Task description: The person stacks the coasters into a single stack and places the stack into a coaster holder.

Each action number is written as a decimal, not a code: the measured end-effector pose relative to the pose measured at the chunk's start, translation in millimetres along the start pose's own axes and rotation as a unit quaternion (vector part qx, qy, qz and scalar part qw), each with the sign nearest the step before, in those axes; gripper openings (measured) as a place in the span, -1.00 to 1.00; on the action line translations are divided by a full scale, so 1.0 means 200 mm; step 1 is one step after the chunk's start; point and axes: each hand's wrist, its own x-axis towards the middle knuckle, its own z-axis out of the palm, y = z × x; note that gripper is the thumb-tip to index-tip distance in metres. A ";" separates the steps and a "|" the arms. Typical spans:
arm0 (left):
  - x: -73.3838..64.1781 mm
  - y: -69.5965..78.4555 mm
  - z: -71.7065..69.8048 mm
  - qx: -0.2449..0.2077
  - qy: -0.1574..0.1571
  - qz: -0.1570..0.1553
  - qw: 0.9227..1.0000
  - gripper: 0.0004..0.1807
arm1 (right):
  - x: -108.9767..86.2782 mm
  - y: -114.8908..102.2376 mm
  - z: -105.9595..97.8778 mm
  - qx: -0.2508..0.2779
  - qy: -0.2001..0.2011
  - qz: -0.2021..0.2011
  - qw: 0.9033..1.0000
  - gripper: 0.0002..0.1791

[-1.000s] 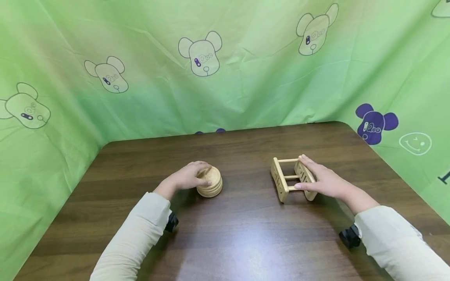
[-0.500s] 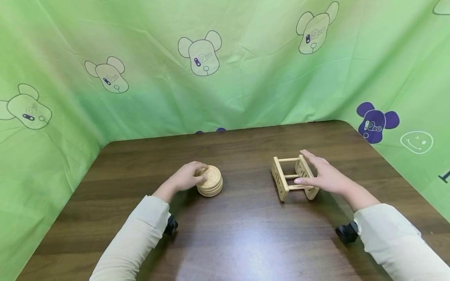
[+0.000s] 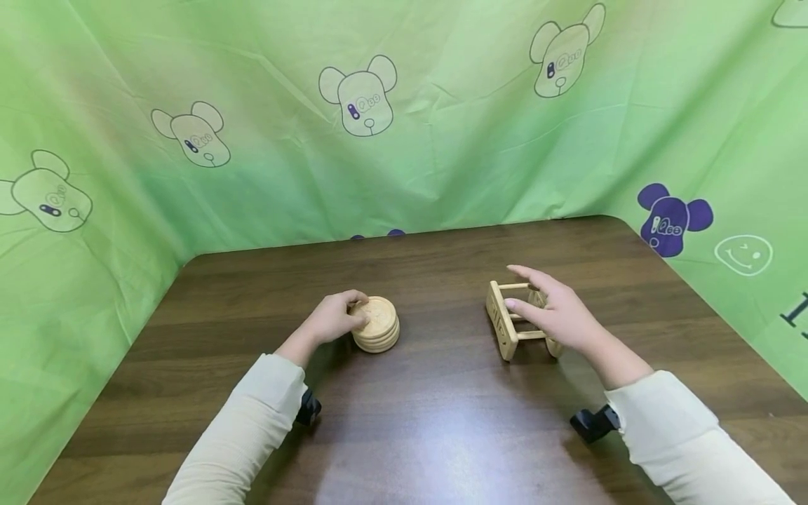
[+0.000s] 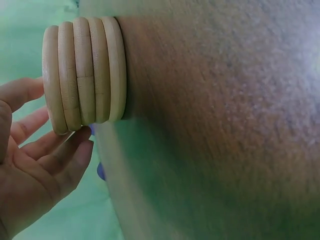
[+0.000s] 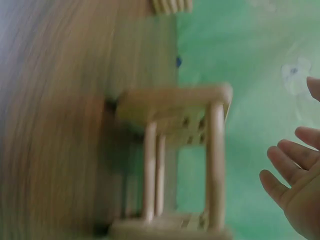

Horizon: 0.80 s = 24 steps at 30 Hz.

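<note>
A short stack of round wooden coasters [image 3: 379, 319] with raised rims stands on the table. At its left side is my left hand [image 3: 333, 319], its spread, lightly bent fingers touching the rim of the upper coasters. In the left wrist view, one digit meets the top edge of the stack [image 4: 82, 75] and the other fingertips [image 4: 82, 152] lie along its side. A wooden rack [image 3: 503, 322] with carved side panels and round rods stands to the right. Over its right part hovers my right hand [image 3: 562, 308], fingers extended, hiding much of the far panel. The right wrist view shows the rack [image 5: 215, 165] and hand apart.
A dark wood-grain table [image 3: 416, 407] carries both wooden items. Behind and beside it hangs a green curtain [image 3: 429, 161] printed with bear heads. Black wrist cameras [image 3: 593, 424] sit under the light sleeves.
My right hand has lifted off the rack's right panel and moved left over it. The left hand's fingers have drawn back slightly toward the stack's left edge. Stack and rack stay in place.
</note>
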 end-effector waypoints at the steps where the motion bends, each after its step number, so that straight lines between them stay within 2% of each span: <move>1: 0.00 0.00 0.00 -0.007 0.000 -0.004 1.000 -0.64 | 0.00 -0.02 0.01 0.008 -0.001 -0.005 1.000 -0.43; 5: -0.01 -0.01 0.00 -0.019 0.000 -0.011 1.000 -0.64 | 0.00 -0.10 0.07 0.046 -0.015 -0.012 0.999 -0.45; 13: -0.03 -0.01 0.00 -0.030 -0.008 -0.009 0.999 -0.61 | -0.01 -0.20 0.22 0.058 -0.052 -0.030 0.997 -0.43; 24: -0.03 -0.04 0.00 -0.093 -0.033 -0.026 0.995 -0.54 | 0.02 -0.21 0.43 0.151 -0.107 0.026 0.982 -0.42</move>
